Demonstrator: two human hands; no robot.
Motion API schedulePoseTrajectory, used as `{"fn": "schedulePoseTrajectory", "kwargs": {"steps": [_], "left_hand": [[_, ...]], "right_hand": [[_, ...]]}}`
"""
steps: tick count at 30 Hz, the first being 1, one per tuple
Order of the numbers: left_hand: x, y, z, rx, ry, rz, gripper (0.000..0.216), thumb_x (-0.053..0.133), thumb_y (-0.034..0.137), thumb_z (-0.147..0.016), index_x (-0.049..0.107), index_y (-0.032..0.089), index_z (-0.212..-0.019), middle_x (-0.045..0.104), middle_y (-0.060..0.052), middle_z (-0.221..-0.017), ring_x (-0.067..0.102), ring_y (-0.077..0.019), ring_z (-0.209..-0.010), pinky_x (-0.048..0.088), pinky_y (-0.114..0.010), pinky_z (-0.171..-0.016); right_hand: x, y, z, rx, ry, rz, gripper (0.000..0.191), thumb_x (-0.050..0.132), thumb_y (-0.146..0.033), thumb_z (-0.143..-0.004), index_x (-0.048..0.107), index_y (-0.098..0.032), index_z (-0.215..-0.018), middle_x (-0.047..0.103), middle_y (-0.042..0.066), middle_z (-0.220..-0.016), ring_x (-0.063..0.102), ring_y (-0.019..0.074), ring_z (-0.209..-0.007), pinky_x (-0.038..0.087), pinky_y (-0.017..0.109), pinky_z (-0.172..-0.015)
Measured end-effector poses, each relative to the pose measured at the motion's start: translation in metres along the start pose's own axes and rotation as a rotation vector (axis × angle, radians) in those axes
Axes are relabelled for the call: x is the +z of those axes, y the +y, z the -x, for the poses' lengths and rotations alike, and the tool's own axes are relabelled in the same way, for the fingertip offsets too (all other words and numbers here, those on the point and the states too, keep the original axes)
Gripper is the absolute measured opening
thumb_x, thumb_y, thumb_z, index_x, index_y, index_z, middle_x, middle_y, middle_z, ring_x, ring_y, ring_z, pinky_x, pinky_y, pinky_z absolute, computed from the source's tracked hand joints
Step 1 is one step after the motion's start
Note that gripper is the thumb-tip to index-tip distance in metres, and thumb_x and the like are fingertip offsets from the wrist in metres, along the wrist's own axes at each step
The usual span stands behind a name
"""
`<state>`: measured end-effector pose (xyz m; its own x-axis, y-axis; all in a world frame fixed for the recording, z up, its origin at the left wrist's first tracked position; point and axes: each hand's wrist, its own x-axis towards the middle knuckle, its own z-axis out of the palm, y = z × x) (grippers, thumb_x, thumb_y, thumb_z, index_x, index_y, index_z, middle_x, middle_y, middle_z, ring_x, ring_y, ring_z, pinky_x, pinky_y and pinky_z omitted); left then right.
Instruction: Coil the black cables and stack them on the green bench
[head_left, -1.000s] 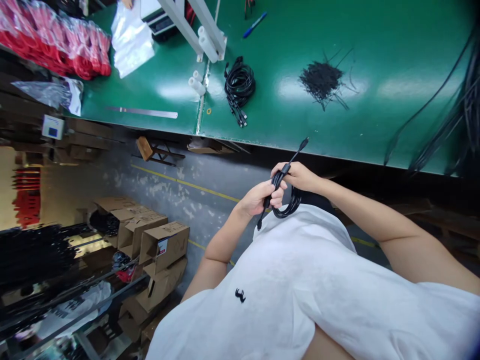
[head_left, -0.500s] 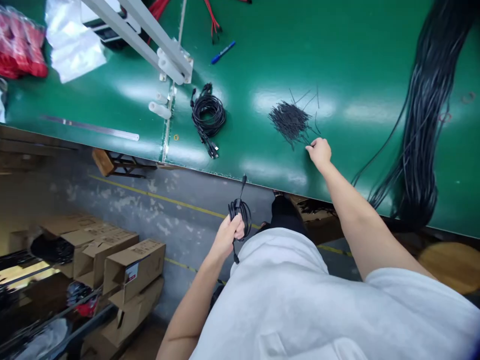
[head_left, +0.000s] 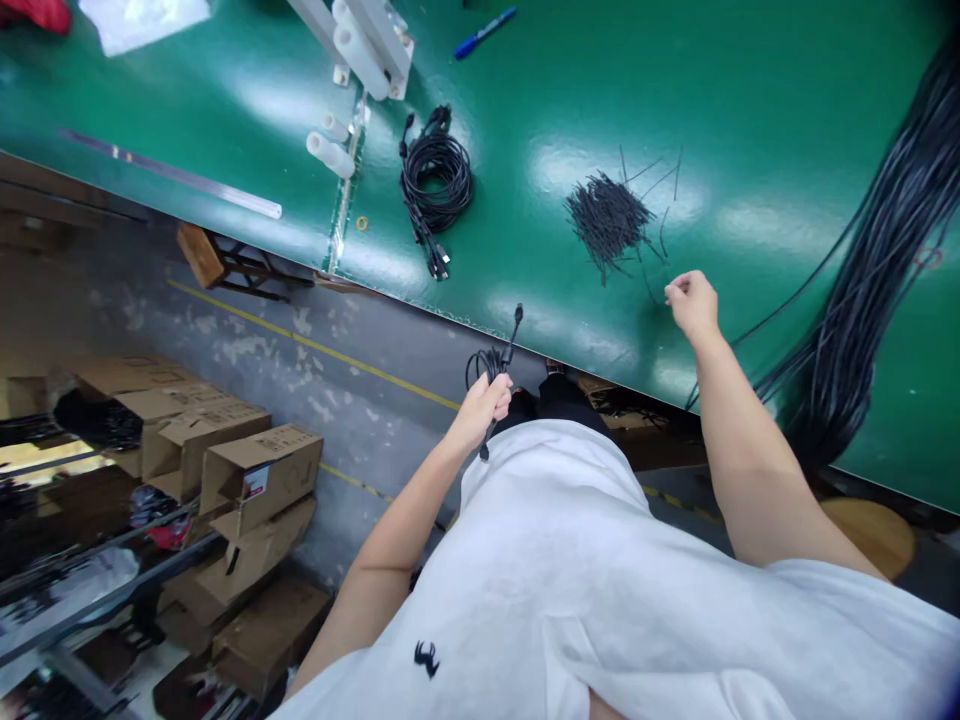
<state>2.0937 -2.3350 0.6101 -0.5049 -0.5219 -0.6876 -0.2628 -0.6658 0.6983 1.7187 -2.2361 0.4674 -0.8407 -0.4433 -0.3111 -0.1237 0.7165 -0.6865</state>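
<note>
My left hand (head_left: pixel 486 402) is closed round a small coil of black cable (head_left: pixel 487 364), held below the table's near edge, with one plug end sticking up. My right hand (head_left: pixel 691 301) is over the green table (head_left: pixel 780 120), fingers pinched together just below and right of a heap of short black twist ties (head_left: pixel 606 214). What the pinch holds is too small to make out. A finished coil of black cable (head_left: pixel 436 180) lies on the table to the left of the heap.
A thick bundle of long black cables (head_left: pixel 870 290) runs down the table's right side. A blue pen (head_left: pixel 486 32), white rollers (head_left: pixel 330 155) on a metal frame and a steel ruler (head_left: pixel 172 175) lie at the left. Cardboard boxes (head_left: pixel 247 475) stand on the floor at the left.
One second ago both hands held the coil together. My right hand let go, reached to the tie heap, and has now drawn back a little, pinched. My left hand keeps the coil.
</note>
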Motion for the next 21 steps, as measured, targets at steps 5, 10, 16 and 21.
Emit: {"fn": "schedulePoseTrajectory", "kwargs": {"steps": [5,10,16,21], "left_hand": [[0.011,0.006,-0.004,0.001,-0.172,-0.002,0.039,0.046,0.051,-0.097,0.057,0.014,-0.09,0.038,0.008,-0.055,0.027,-0.0039,-0.042,0.022,-0.02,-0.045],[0.02,0.008,0.009,0.134,-0.44,-0.137,0.047,0.058,0.06,-0.09,0.06,0.013,-0.093,0.052,0.003,-0.067,0.042,-0.006,-0.053,0.032,-0.023,-0.054],[0.014,-0.005,0.021,0.233,-0.296,-0.072,0.053,0.067,0.067,-0.081,0.05,0.018,-0.095,0.055,0.005,-0.067,0.043,-0.0062,-0.054,0.034,-0.023,-0.057],[0.004,-0.015,0.025,0.425,-0.074,-0.126,0.053,0.063,0.049,-0.091,0.045,0.02,-0.131,0.057,0.006,-0.074,0.045,-0.0076,-0.058,0.038,-0.024,-0.064]], "right_hand": [[-0.004,-0.026,0.115,0.036,-0.505,-0.434,0.018,0.069,-0.032,-0.075,0.063,-0.02,-0.087,0.053,-0.001,-0.062,0.04,0.0099,-0.051,0.033,0.026,-0.048],[0.042,-0.068,0.23,0.07,-0.922,-0.628,0.035,0.077,-0.051,-0.068,0.067,-0.019,-0.077,0.054,-0.002,-0.056,0.039,0.0083,-0.047,0.03,0.023,-0.042],[0.067,-0.129,0.224,-0.027,-0.879,-0.931,0.035,0.083,-0.044,-0.061,0.062,-0.019,-0.074,0.061,-0.002,-0.067,0.05,0.009,-0.055,0.042,0.023,-0.052],[0.069,-0.137,0.231,-0.102,-0.918,-0.838,0.032,0.078,-0.046,-0.073,0.064,-0.018,-0.075,0.056,-0.002,-0.055,0.052,0.0108,-0.053,0.041,0.025,-0.056]]}}
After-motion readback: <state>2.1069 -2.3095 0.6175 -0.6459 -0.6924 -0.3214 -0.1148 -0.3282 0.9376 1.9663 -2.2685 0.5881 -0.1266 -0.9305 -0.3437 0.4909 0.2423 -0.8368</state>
